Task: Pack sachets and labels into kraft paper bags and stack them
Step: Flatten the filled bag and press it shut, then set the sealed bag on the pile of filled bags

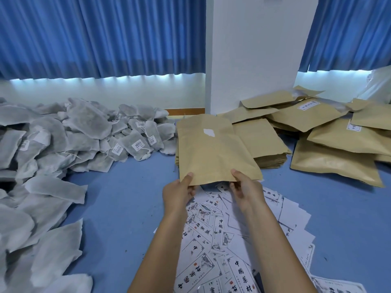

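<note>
**Kraft bag up in both hands, mouth toward me**

I'm holding one kraft paper bag (213,149) above the blue tabletop (118,208), its long axis running away from me, far end tilting toward the white pillar (251,49). My left hand (177,193) is pinching the near left corner, my right hand (246,191) is pinching the near edge, thumbs on top. Whether anything is inside, I can't tell. Printed labels (213,240) are lying scattered under my wrists, grey sachets (63,140) heaping at left, filled bags (334,144) piling at right beside a flat stack of empty bags (264,144).
</note>
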A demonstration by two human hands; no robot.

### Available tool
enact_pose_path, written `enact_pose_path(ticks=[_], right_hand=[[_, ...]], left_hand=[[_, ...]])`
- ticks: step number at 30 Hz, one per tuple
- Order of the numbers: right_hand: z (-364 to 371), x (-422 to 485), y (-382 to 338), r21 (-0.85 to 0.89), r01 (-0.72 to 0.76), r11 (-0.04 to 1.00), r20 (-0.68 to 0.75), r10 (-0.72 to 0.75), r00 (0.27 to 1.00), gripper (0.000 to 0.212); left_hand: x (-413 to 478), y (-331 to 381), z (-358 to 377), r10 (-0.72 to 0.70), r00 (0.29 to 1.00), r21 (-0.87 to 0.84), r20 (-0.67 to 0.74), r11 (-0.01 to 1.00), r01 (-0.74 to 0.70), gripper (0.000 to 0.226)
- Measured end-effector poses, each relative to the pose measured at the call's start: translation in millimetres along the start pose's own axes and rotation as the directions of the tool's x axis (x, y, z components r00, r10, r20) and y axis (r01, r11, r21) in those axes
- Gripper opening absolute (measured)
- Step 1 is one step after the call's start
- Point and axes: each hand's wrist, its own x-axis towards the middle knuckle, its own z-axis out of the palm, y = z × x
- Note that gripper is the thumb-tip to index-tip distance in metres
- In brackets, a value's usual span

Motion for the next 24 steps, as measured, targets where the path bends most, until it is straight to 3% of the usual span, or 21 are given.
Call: enact_pose_path(ticks=[3, 9, 13, 19, 24], right_hand=[[6, -8, 4, 0.089, 0.024, 0.996, 0.058, -0.029, 0.998, 0.033], [22, -25, 35, -0.137, -0.052, 0.989, 0.215, 0.081, 0.973, 0.020], [22, -25, 39, -0.096, -0.075, 0.993, 0.198, 0.093, 0.976, 0.007], [19, -22, 37, -0.107, -0.075, 0.991, 0.138, 0.089, 0.986, 0.020], [17, -18, 30, -0.003, -0.070, 0.998, 0.099, 0.070, 0.993, 0.015]], left_hand=[[-2, 6, -5, -0.045, 0.997, 0.036, 0.058, 0.998, 0.043, 0.019], [-10, -4, 7, 0.078, 0.995, 0.024, 0.069, 0.996, -0.080, 0.017], [-13, -4, 10, 0.147, 0.986, 0.093, 0.082, 0.984, -0.154, 0.020], [-7, -6, 6, 0.275, 0.954, 0.406, 0.122, 0.863, -0.300, 0.032], [-4, -3, 3, 0.178, 0.977, 0.274, 0.115, 0.940, -0.203, 0.016]])
